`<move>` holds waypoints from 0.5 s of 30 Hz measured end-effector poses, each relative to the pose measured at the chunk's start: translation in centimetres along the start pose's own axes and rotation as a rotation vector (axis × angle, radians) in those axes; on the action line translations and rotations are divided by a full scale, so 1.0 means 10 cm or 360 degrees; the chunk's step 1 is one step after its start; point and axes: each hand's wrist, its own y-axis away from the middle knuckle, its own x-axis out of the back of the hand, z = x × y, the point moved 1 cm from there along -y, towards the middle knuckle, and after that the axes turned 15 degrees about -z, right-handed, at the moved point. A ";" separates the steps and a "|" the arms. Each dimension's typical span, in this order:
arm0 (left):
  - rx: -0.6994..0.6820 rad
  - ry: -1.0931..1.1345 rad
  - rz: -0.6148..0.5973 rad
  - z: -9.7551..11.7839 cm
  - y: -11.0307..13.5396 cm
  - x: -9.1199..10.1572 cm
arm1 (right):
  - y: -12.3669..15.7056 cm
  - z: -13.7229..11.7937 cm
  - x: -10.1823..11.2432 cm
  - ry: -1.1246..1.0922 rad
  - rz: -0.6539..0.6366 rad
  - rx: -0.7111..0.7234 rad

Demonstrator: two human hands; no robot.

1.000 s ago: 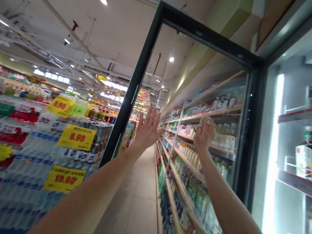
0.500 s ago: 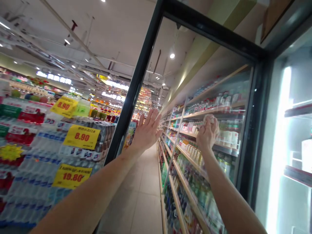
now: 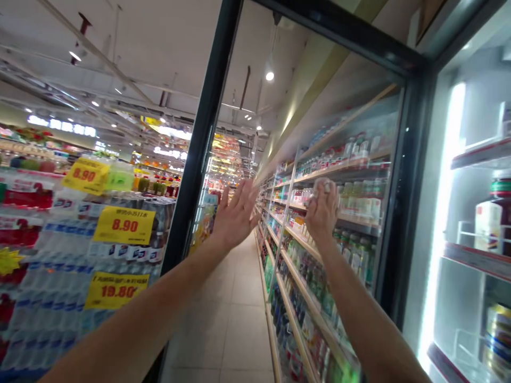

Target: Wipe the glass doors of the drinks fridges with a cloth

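Note:
A glass fridge door (image 3: 255, 64) with a black frame stands swung open in front of me. My left hand (image 3: 236, 215) lies flat against the glass near the left side of the frame, fingers spread, holding nothing. Higher up and to the right, my right hand (image 3: 322, 213) is closed on a pale crumpled cloth (image 3: 325, 186), which it presses to the glass. Only part of the cloth shows beyond the fingers. Shelves of bottles appear through the pane behind both hands.
On the right is the lit fridge interior with shelves (image 3: 479, 260), a dark bottle (image 3: 495, 213) and a gold can (image 3: 498, 340). Stacked bottled water (image 3: 43, 287) with yellow price signs (image 3: 124, 225) stands to the left. A tiled aisle floor (image 3: 223, 330) runs ahead.
My right hand has moved left across the glass with the cloth, closer to my left hand. My left hand stays against the pane. The view has turned slightly right.

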 end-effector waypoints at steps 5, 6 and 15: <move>-0.0072 0.0003 0.0028 0.12 0.14 -0.09 | 0.04 0.01 0.00 -0.0038 0.0072 -0.0198; -0.0073 0.0004 0.0031 0.12 0.14 -0.09 | 0.13 -0.13 -0.04 -0.0018 0.0041 -0.0087; -0.0052 0.0005 0.0054 0.09 0.12 -0.11 | 0.35 -0.05 -0.08 0.0035 0.0009 0.0065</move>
